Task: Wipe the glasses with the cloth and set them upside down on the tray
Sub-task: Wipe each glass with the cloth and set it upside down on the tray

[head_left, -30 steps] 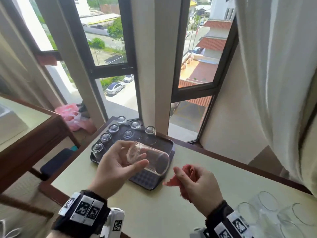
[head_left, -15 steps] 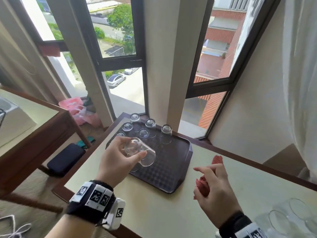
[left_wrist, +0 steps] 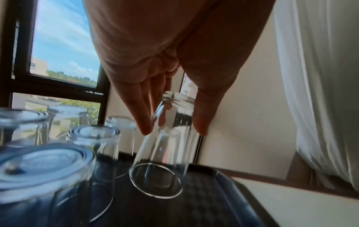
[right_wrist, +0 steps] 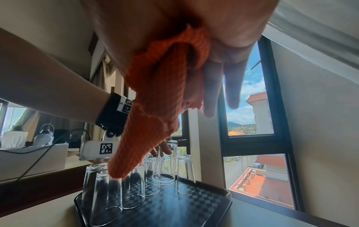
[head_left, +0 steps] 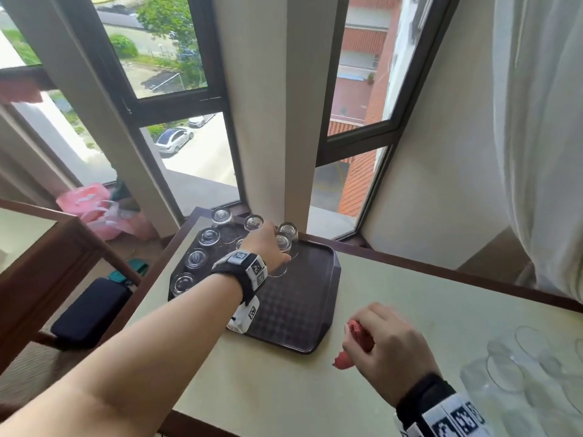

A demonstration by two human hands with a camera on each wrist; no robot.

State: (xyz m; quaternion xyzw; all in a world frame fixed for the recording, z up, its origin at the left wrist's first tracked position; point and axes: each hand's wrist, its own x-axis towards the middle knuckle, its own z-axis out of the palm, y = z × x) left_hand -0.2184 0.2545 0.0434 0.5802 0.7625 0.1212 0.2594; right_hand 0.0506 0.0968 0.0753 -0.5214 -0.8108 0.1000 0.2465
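Observation:
My left hand (head_left: 268, 247) reaches over the back of the dark tray (head_left: 299, 310) and grips a clear glass (left_wrist: 167, 145) by its base end, between fingers and thumb. The glass is mouth down and tilted, its rim just above or at the tray (left_wrist: 194, 207); I cannot tell if it touches. Several more glasses (head_left: 195, 258) stand upside down along the tray's left and back. My right hand (head_left: 388, 342) holds the bunched red cloth (head_left: 359, 335) above the table, right of the tray. The cloth (right_wrist: 155, 107) hangs from the palm, with two fingers straight beside it.
A cluster of upright clear glasses (head_left: 520, 373) stands on the table at the near right. Window frames and a pillar (head_left: 274, 121) rise just behind the tray. A white curtain (head_left: 536, 121) hangs at the right. A second wooden table (head_left: 38, 247) is at the left.
My left hand carried the glass from the tray's near side to its back and turned it mouth down. The right hand with the cloth drew apart from the glass, to the right.

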